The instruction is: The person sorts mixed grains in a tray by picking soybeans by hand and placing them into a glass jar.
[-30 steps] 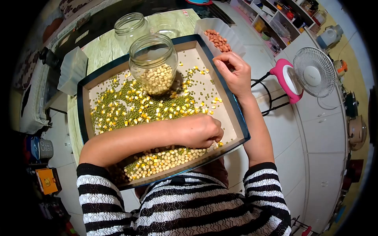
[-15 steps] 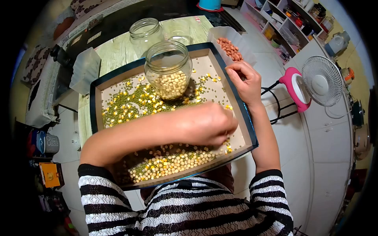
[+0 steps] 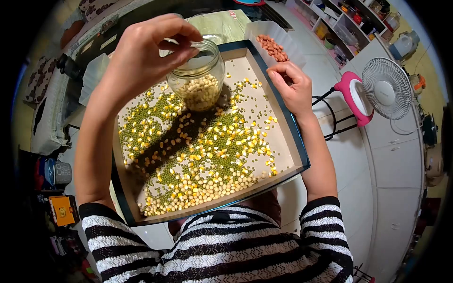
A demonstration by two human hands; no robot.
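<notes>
My left hand (image 3: 160,45) is above the mouth of a glass jar (image 3: 200,70), its fingers curled and the thumb tip apart from the index tip. No bean shows between them. The jar stands in a shallow dark-rimmed box (image 3: 278,141) and holds pale round beans (image 3: 200,92). Across the box floor lie green mung beans (image 3: 165,115), yellow corn kernels (image 3: 226,129) and more pale round beans (image 3: 203,191), thickest along the near side. At the box's right edge, my right hand (image 3: 292,89) is closed on the rim, its thumb and index finger close together.
A translucent container (image 3: 297,47) of reddish peanuts (image 3: 272,47) stands beyond the right rim. Another translucent container (image 3: 94,78) is on the left, partly behind my arm. A pink-and-white fan (image 3: 363,99) stands at right near white cabinets (image 3: 396,165).
My left hand has moved from low over the right side of the box up and left to the jar's mouth. My right hand stays at the rim. The near beans are uncovered.
</notes>
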